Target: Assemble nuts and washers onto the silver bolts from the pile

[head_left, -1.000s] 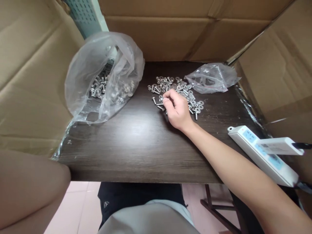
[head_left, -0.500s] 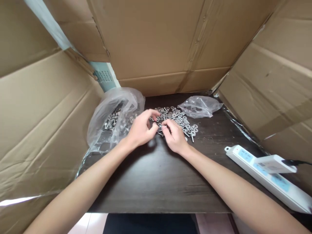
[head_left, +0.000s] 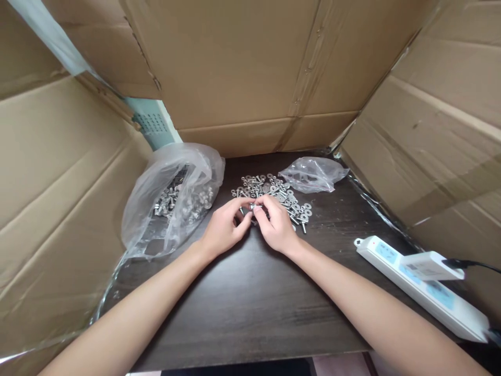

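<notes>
My fingertips hid most of the small metal piece [head_left: 252, 207] between them, so I couldn't make out whether it was a bolt, a nut or several parts together. My right hand [head_left: 276, 225] was pinching it between thumb and forefinger. The fingers of my left hand [head_left: 225, 228] curled in right beside it, but I couldn't tell if they gripped it too. My knuckles covered the near edge of the pile of bolts and washers [head_left: 274, 189], spread from ten o'clock round past three. At nine o'clock the big plastic bag [head_left: 135, 211] blurred the metal bits inside it; the small bag [head_left: 313, 175] lay at two. The power strip [head_left: 417, 290] stood at four, its far-right cord cut off by the frame. Half a second earlier a gap had parted my hands; now their fingertips met over the table [head_left: 242, 313].
</notes>
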A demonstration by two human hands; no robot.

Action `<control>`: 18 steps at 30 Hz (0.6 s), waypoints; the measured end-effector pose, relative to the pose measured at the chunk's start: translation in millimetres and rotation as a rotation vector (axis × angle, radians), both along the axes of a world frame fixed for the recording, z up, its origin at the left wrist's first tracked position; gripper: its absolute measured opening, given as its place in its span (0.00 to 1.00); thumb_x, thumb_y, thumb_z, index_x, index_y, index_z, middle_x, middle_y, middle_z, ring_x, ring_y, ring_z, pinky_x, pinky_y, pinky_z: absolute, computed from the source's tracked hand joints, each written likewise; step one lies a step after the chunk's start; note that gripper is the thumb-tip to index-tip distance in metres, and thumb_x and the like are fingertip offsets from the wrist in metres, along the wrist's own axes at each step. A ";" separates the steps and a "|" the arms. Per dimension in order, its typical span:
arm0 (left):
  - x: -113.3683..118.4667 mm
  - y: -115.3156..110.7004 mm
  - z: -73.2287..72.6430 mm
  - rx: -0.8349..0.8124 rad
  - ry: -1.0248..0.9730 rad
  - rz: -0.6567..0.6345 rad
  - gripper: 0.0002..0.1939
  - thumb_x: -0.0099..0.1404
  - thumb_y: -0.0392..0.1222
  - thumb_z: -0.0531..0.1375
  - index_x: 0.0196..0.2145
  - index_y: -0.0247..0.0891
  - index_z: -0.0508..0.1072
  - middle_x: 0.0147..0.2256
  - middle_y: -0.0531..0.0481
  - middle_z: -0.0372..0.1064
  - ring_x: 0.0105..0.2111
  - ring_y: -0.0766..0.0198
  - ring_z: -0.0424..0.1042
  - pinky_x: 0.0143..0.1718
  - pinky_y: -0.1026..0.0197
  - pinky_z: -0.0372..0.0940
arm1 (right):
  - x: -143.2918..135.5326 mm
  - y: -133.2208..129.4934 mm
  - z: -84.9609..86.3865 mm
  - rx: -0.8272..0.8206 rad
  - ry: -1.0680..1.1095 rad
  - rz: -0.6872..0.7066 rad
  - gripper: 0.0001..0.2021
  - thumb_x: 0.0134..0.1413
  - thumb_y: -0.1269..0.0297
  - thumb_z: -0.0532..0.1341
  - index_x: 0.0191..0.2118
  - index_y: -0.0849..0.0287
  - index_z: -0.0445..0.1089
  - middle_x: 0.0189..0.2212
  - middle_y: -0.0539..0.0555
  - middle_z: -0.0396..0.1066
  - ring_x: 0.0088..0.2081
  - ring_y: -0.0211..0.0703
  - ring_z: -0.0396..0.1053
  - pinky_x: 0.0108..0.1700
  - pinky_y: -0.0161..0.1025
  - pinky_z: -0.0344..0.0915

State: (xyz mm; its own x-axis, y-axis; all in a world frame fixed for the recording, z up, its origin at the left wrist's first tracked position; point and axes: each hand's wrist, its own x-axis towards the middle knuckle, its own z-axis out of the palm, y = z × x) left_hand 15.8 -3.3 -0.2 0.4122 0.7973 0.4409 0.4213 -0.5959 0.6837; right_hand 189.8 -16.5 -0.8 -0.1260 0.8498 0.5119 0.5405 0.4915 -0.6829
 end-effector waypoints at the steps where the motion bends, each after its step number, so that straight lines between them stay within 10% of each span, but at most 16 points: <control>1: -0.1 0.4 -0.8 0.003 0.004 0.009 0.15 0.69 0.36 0.59 0.53 0.40 0.73 0.45 0.48 0.77 0.31 0.67 0.74 0.31 0.66 0.70 | 0.1 0.0 -0.2 -0.003 -0.003 0.005 0.07 0.67 0.64 0.53 0.36 0.54 0.64 0.34 0.55 0.72 0.38 0.49 0.69 0.42 0.45 0.64; 18: 0.9 1.3 3.3 -0.086 -0.026 0.152 0.10 0.72 0.43 0.58 0.43 0.37 0.77 0.38 0.48 0.78 0.30 0.65 0.73 0.34 0.62 0.67 | -2.0 -1.6 0.3 0.012 -0.009 -0.011 0.06 0.68 0.62 0.55 0.40 0.56 0.67 0.37 0.57 0.74 0.40 0.49 0.71 0.44 0.46 0.67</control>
